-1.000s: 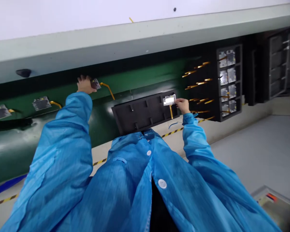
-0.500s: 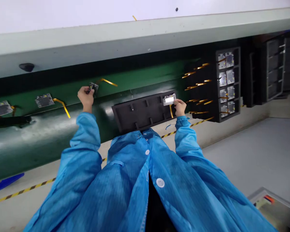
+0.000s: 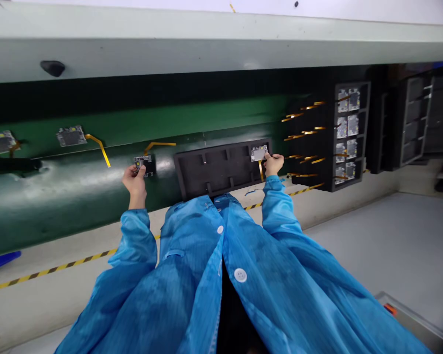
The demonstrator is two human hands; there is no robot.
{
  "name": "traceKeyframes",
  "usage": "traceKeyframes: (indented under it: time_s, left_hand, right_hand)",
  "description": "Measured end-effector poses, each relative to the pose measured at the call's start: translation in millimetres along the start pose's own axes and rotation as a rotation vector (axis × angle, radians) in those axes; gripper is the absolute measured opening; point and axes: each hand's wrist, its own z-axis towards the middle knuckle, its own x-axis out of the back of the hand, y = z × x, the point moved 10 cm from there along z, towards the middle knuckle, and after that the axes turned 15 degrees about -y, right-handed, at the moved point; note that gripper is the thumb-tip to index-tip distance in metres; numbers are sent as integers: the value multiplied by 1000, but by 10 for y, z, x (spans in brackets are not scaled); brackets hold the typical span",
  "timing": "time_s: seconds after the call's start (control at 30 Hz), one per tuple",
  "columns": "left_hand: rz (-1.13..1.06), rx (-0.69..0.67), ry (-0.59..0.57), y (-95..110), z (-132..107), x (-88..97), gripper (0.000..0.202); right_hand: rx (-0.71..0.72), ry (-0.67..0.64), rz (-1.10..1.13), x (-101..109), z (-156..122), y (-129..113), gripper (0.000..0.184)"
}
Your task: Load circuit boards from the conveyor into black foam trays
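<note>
My left hand is closed on a small circuit module with an orange flex cable, held just above the green conveyor belt. Beside it lies a black compartment tray. My right hand pinches a second small module at the tray's far right corner. Both arms wear blue sleeves.
Two more modules with flex cables lie on the belt to the left. A black tray stack holding several modules stands to the right, with another dark rack beyond. A yellow-black stripe marks the bench edge.
My left hand lifted a module off the far side of the belt and drew it back toward the tray. My right hand stayed at the tray's right corner with its module.
</note>
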Motion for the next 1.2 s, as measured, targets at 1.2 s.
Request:
traceKeyframes:
  time_s: [1.2]
  left_hand:
    - [-220, -219, -28, -91, -192, 29, 33]
  right_hand:
    - [378, -148, -408, -539, -574, -46, 43]
